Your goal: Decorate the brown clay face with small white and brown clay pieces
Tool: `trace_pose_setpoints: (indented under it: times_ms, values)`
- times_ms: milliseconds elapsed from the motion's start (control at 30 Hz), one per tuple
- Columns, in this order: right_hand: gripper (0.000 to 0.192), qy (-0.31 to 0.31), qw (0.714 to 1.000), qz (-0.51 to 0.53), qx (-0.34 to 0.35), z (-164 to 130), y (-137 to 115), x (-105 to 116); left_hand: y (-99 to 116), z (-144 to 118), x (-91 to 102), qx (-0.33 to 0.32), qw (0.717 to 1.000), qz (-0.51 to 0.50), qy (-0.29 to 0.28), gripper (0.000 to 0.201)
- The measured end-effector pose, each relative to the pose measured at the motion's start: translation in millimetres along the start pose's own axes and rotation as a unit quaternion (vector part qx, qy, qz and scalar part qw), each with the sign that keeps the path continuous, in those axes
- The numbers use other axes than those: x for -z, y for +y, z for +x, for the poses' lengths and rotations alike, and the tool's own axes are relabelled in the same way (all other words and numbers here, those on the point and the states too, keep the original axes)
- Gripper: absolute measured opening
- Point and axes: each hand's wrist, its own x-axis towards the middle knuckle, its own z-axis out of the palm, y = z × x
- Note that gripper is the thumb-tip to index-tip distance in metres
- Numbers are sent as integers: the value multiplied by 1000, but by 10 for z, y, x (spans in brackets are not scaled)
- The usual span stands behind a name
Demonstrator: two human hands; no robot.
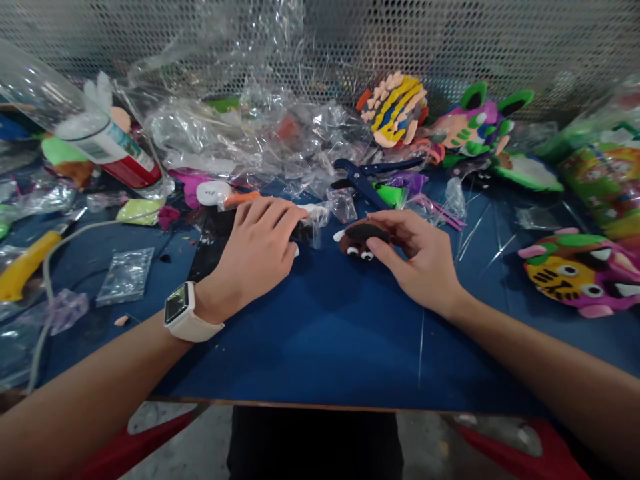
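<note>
My right hand [423,257] is closed around a small brown clay animal figure [350,245]. The figure has white bulging eyes with black pupils, a black strip across its top and a white pointed piece at its left side. My thumb presses on the black strip. To the left, my left hand [260,243] lies palm down with its fingers reaching forward and the thumb apart. It rests over a black surface beside a clear packet with white material [316,215]. A small white bit shows by the thumb; what lies under the palm is hidden.
Clear plastic wrappers [240,140] heap along the perforated metal panel [320,40]. Dark blue pliers [367,180] lie beyond the figure. A yellow-handled cutter [27,267] and a pale cable [47,280] are at left. Colourful clay masks [580,273] sit at right, and a labelled tub [115,153] leans back left.
</note>
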Motion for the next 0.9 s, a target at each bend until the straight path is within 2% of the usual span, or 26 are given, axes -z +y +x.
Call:
trace_pose_setpoints:
  times_ms: [133,233,367,467,567,633,733,900]
  values:
    - [34,-1,996,72,-57,38,34,-10,11,4,-12,-9,1000,-3,-16,43]
    - [37,-25,990,106,-92,54,11,4,30,12,-17,-12,999,-9,-34,34]
    - [31,-80,990,74,-92,32,-66,24,46,19,-13,-15,999,-22,-33,20]
    - [19,-91,994,-52,-22,16,-76,21,46,11,-4,-26,998,-61,-3,18]
    - [17,-48,985,-149,77,16,-49,20,56,-19,10,-43,993,-106,38,16]
    - [19,-18,980,-156,121,11,-51,27,79,-48,27,-54,990,-116,53,16]
    - [22,2,972,-136,189,-24,-108,39,135,-85,55,-84,988,-126,43,17]
    - [30,-28,949,-96,299,-77,-211,24,210,-110,58,-129,980,-154,9,20]
